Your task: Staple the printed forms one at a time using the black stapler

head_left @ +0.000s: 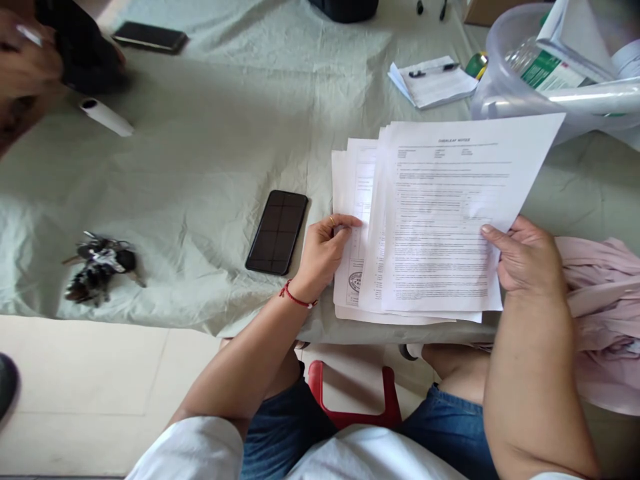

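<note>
The table bears two flat black phones (277,231) (150,37), one bunch of dark metal keys (100,265), and one clear plastic tub (505,73).

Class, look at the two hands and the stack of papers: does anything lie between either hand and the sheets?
Nothing visible does. The left hand and right hand both already touch the papers; the phone lies apart, left of them.

Stack of printed papers (430,227) on the cloth-covered table

White typed sheets, loosely fanned, top page lifted and tilted rightward; lower pages lie flat near the table's front edge, one bearing a round stamp.
</note>
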Tool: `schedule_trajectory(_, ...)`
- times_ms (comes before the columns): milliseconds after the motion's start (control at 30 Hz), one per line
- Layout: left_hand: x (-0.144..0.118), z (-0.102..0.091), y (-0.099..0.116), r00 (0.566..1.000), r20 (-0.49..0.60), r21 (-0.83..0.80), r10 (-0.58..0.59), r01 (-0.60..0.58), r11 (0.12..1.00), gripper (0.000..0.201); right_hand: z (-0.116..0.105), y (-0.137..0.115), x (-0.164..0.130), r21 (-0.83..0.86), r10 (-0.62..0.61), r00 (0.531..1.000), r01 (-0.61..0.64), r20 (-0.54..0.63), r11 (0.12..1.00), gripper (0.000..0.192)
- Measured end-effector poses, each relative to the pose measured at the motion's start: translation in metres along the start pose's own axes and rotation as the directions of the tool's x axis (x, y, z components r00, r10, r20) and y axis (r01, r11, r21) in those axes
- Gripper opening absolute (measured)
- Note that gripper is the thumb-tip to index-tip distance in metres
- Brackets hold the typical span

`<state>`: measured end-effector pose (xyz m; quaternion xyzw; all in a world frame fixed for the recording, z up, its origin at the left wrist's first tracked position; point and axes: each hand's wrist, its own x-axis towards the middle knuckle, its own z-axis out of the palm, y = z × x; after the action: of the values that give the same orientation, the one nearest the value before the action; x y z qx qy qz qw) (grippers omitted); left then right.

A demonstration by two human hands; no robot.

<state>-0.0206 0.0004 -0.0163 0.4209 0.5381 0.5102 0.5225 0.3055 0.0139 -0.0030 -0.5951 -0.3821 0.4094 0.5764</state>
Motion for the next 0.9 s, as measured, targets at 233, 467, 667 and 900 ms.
schedule_trajectory(233, -0.0016, 0.0039, 0.0016, 0.999, 0.043, -0.061, -0.027, 0.029, 0.998, 0.035, 0.0086, 0.0028, -0.0034, 0.008, 0.002, 1.0, -0.002, 0.028, 1.0, 0.046)
schedule_trajectory(467, 0.0029, 0.0034, -0.0016, 0.999, -0.035, -0.013, -0.033, 0.033, 0.999, 0.037, 0.0055, 0.0045, -0.0037, -0.008, 0.056, 0.994, -0.055, 0.097, 0.998, 0.051)
schedule_trajectory(667, 0.0025, 0.0056, -0.0013, 0.997, -0.017, -0.158, -0.069, 0.065, 0.985, 0.053, 0.0032, 0.0032, -0.0027, -0.029, 0.067, 0.992, -0.065, 0.103, 0.998, 0.054)
schedule_trajectory(900, 0.002, 0.0031, -0.0021, 1.0, -0.013, -0.182, -0.013, 0.01, 0.983, 0.054, 0.0027, -0.0002, 0.0011, 0.004, -0.047, 0.996, 0.048, -0.078, 0.999, 0.038)
